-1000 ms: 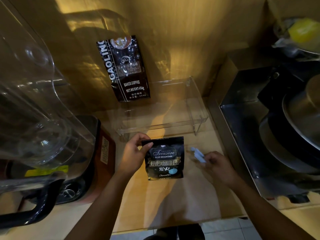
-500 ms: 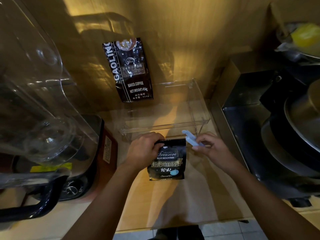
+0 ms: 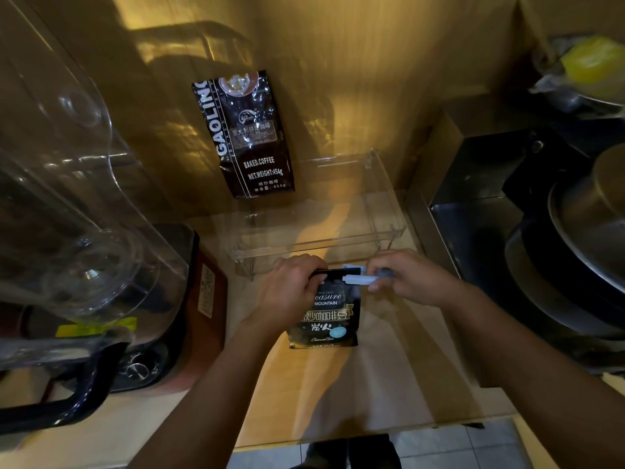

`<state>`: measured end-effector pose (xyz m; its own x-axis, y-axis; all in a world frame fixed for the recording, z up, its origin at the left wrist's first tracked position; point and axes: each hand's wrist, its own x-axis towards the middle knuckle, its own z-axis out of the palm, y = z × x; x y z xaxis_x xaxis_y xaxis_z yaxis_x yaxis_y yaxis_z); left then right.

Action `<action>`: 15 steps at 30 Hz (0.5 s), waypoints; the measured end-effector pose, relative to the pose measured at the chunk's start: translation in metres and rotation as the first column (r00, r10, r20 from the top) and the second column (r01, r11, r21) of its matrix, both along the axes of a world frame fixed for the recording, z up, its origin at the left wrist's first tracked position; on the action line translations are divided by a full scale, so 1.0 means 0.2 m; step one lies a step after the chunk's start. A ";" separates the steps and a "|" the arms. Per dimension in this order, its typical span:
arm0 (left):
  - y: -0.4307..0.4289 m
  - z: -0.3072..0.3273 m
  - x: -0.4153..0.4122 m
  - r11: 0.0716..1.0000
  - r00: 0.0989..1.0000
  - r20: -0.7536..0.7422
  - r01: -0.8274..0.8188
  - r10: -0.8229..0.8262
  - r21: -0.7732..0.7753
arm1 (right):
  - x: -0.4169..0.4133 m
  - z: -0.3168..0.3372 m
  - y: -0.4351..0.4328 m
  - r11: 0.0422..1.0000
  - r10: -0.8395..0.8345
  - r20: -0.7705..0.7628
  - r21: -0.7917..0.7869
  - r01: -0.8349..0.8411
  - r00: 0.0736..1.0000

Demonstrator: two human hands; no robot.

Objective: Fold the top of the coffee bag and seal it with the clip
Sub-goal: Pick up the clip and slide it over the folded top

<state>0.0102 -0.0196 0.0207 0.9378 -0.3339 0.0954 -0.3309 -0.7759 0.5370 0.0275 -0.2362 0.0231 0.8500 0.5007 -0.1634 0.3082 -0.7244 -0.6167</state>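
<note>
A: Where do we have the coffee bag (image 3: 324,316)?

B: It stands upright on the tabletop (image 3: 389,377), near the front edge, between our two hands. Its top edge is folded down, and the black front with the "Treasure Blue Mountain" print faces us.

A: And the clip (image 3: 358,278)?

B: The pale clip lies across the right part of the folded top, roughly level. We cannot tell whether it has closed over the fold or only rests against it.

A: What are the hands doing?

B: Our left hand (image 3: 291,292) is clenched on the bag's top left corner, fingers curled over the fold and covering part of the print. Our right hand (image 3: 409,277) pinches the clip's right end between thumb and fingers.

A: What sits around it?

B: Just behind the bag is a clear plastic tray (image 3: 382,211), and behind that a bigger dark coffee bag (image 3: 247,137) marked "GAOLING" and "BAKED.COFFEE" leans on the wooden wall. To our left stands a blender (image 3: 101,265) with a clear jug and dark handle. To our right, a dark metal recess holds stacked pans (image 3: 575,252).
</note>
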 end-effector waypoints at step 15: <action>-0.11 -0.04 -0.01 0.996 0.997 0.066 -0.040 0.046 -0.083 | -0.02 -0.02 0.03 0.992 -0.113 0.013 0.052 0.112 0.994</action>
